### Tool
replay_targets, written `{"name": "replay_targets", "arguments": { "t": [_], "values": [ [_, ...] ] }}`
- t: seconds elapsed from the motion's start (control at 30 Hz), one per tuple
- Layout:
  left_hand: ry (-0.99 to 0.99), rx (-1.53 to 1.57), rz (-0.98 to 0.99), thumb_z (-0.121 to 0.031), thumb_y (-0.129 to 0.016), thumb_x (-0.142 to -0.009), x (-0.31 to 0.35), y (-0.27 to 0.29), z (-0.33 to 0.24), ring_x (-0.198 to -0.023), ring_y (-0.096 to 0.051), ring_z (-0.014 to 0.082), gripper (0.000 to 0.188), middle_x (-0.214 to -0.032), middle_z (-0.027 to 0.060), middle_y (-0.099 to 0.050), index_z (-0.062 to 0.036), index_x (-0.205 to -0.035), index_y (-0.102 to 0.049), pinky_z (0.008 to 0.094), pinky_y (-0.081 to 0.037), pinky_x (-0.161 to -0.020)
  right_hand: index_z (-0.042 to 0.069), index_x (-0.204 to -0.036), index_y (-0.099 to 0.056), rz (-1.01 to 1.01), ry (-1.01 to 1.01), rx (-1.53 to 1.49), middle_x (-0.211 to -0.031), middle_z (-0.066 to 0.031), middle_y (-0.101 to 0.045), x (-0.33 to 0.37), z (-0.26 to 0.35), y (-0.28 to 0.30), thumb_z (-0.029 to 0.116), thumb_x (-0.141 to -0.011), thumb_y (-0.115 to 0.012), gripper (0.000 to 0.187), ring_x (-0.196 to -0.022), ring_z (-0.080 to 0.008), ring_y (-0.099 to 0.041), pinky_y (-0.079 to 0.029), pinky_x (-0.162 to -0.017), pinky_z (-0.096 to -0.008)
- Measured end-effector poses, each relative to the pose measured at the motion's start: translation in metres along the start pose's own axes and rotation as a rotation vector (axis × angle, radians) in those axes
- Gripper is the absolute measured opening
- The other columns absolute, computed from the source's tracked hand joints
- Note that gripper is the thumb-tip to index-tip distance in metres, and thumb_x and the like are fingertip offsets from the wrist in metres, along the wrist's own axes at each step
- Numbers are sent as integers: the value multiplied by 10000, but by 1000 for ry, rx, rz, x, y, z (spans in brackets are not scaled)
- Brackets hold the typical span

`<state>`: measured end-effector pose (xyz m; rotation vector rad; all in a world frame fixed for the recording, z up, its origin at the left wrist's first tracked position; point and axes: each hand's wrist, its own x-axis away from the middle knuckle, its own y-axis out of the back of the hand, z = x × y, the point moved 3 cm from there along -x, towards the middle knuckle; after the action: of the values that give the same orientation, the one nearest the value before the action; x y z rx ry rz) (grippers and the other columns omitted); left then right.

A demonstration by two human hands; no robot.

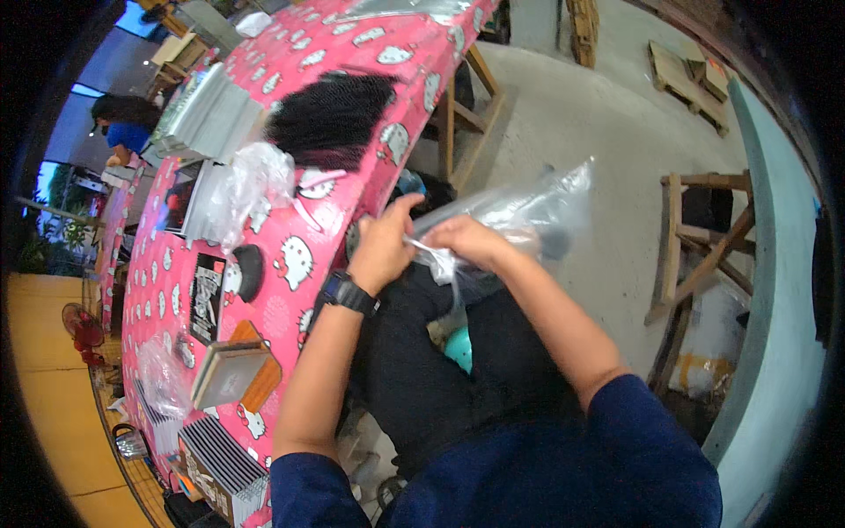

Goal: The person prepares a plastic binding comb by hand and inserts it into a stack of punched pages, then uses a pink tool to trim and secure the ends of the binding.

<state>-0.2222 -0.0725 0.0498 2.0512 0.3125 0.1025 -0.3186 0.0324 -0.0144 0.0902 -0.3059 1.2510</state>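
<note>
A clear plastic bag [550, 204] stretches out to the right over my lap, with something dark blurred inside its far part. Its whitish, bunched part lies between my two hands. My right hand [471, 241] is closed on this bunched plastic, fingers pinched together. From the left, my left hand [385, 246] meets it, thumb and fingers pinching the twisted end of the same bag. A black watch [350, 293] sits on my left wrist. What lies under the fingertips is partly hidden.
To my left runs a table with a pink patterned cover [290, 304]. On it lie a heap of black strips [330, 119], stacked booklets [211, 114], a crumpled plastic bag [257, 189] and a wooden-backed block [233, 374]. Wooden trestles [704, 238] stand right; another person [128, 132] sits far left.
</note>
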Motion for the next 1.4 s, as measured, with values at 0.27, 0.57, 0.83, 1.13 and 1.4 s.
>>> {"name": "replay_targets", "arguments": {
  "t": [0.27, 0.57, 0.83, 1.13, 1.4],
  "values": [
    [204, -1, -17, -76, -687, -614, 7, 16, -13, -776, -576, 263, 205, -776, 125, -589, -44, -783, -577, 332, -431, -661, -108, -1113, -510, 674, -68, -800, -1048, -151, -588, 14, 3, -2, -13, -795, -478, 334, -905, -141, -596, -471, -803, -222],
    [229, 380, 248, -171, -689, -735, 21, 12, -1, -566, -552, 90, 198, -628, 43, -613, 14, -753, -621, 233, -423, -527, -26, -1066, -594, 478, -89, -417, -914, -48, -622, 17, 13, -5, 13, -778, -537, 296, -770, -76, -561, -439, -682, -192],
    [322, 565, 401, -95, -706, -708, 16, 9, 8, -577, -524, 66, 132, -627, 4, -583, -7, -720, -609, 208, -422, -569, -19, -1034, -594, 411, -41, -413, -915, -29, -619, 18, 7, 1, 28, -799, -552, 243, -817, -69, -568, -451, -707, -199],
    [134, 542, 195, -38, -705, -690, 22, 7, -6, -709, -519, 51, 296, -826, -10, -603, -12, -963, -594, 207, -430, -660, 9, -968, -584, 440, -10, -613, -913, -33, -613, 11, -7, -6, 41, -781, -595, 191, -820, -86, -577, -447, -715, -200],
    [69, 291, 17, 29, -661, -679, 23, 20, -14, -618, -521, 64, 296, -700, -7, -577, -16, -966, -599, 201, -432, -593, 40, -845, -573, 160, 72, -381, -684, 35, -543, 19, 7, -1, 83, -747, -664, 140, -583, -49, -486, -374, -528, -187]
  ]
}}
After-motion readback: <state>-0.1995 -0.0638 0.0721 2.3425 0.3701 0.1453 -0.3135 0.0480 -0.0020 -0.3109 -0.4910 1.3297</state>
